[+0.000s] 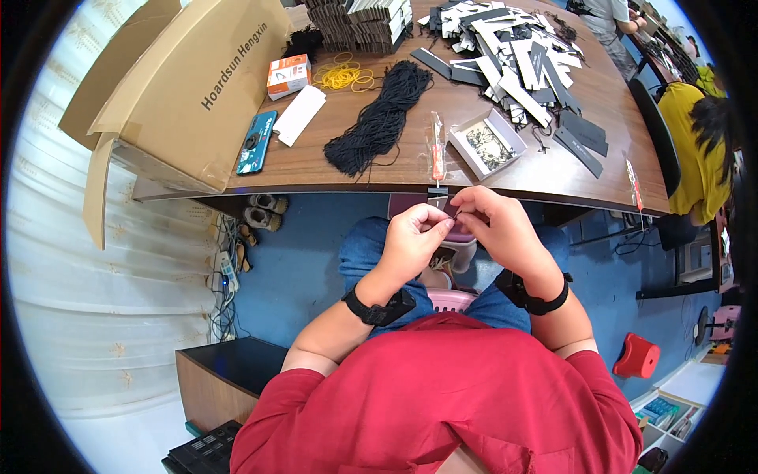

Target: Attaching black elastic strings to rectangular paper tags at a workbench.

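Just in front of the table's near edge, my left hand point(412, 238) and my right hand point(499, 231) meet with fingertips pinched. Between them runs a thin black string point(457, 213); its finer detail is too small to make out. Right beyond my fingers, a small dark clip-like piece point(437, 192) sits at the table edge. Behind it lies a clear strip with an orange-red part point(437, 154). A white open box point(505, 133) holding small dark strings stands to the right. Left of the strip lies a thick bundle of black strings point(379, 118).
Black and white tags point(513, 59) are heaped at the far right of the table point(308, 170). Yellow rubber bands point(343, 75), an orange-white box point(289, 76), a teal phone-like item point(257, 142) and a large cardboard box point(197, 95) are leftward. A person in yellow point(695, 150) sits right.
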Motion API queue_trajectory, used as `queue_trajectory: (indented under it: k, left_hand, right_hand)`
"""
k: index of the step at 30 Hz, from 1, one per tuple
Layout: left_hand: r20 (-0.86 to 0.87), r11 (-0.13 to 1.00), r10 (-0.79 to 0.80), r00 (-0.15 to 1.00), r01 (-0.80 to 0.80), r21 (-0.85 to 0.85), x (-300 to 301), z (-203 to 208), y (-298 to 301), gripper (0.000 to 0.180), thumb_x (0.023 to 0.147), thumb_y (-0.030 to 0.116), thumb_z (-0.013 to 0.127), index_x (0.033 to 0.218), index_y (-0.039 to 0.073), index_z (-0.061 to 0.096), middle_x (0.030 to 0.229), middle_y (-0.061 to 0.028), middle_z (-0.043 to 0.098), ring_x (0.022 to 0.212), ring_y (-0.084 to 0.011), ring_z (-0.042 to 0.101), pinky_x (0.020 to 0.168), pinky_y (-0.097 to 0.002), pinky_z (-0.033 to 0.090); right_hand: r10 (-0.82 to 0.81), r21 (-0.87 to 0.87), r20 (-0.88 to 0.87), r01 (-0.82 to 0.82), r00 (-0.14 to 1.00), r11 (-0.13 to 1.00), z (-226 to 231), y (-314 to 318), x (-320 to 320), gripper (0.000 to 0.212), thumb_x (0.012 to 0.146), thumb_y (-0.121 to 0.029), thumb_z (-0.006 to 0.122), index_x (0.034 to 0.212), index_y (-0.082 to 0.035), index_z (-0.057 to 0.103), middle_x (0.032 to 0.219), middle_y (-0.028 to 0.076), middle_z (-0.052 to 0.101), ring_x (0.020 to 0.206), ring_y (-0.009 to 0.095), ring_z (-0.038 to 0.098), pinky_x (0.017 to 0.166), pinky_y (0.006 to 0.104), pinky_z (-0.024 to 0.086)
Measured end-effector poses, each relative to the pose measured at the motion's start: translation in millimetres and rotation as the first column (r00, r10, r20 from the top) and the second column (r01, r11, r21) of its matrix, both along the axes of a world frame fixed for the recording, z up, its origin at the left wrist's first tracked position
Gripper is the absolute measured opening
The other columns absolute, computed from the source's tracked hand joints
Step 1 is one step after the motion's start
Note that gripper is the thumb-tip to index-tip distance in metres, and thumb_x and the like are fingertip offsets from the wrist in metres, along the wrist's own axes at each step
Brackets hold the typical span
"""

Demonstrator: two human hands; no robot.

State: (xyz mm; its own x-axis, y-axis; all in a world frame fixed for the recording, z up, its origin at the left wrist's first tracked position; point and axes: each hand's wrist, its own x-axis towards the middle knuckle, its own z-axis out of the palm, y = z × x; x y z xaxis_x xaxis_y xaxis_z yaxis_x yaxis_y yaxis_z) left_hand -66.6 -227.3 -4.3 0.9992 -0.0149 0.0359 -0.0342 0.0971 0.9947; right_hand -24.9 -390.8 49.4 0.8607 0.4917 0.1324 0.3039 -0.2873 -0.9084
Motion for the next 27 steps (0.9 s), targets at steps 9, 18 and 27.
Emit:
queue_trajectory:
  k: [9,18,27]
  left_hand:
    - [-0.123,0.984,-0.049,0.991,0.026,-0.175,4.2,2.0,4.4,0.009,0.084,0.006,0.063,0.09,0.0,0.061,0.084,-0.001,0.061,0.075,-0.0051,0.053,0.069,-0.0186,0.044]
    - [-0.104,0.983,-0.072,0.992,0.053,-0.175,3.3,5.2,6.3,0.01,0.084,0.006,0.063,0.091,-0.001,0.061,0.085,-0.0014,0.061,0.075,-0.0057,0.054,0.07,-0.0195,0.044]
    - [-0.116,0.982,-0.1,0.988,0.08,-0.168,5.7,7.1,7.5,0.016,0.084,0.006,0.063,0.098,0.0,0.062,0.084,-0.0023,0.062,0.074,-0.0066,0.055,0.067,-0.0193,0.045]
  right_hand:
    - [-0.15,0.055,0.183,0.142,0.972,0.988,-9.9,-8.0,5.5,0.021,0.079,-0.002,0.063,0.1,-0.002,0.062,0.08,0.012,0.063,0.072,0.021,0.063,0.065,0.0282,0.049]
    - [0.053,-0.132,0.387,-0.002,0.92,0.991,-5.1,-9.9,7.5,0.014,0.073,-0.005,0.067,0.087,-0.003,0.065,0.076,0.013,0.061,0.07,0.029,0.061,0.064,0.0332,0.048]
    - [-0.134,-0.114,0.187,0.157,0.973,0.981,-3.1,-8.1,2.3,0.008,0.074,-0.006,0.065,0.08,-0.001,0.065,0.073,0.012,0.063,0.066,0.022,0.061,0.06,0.0299,0.047]
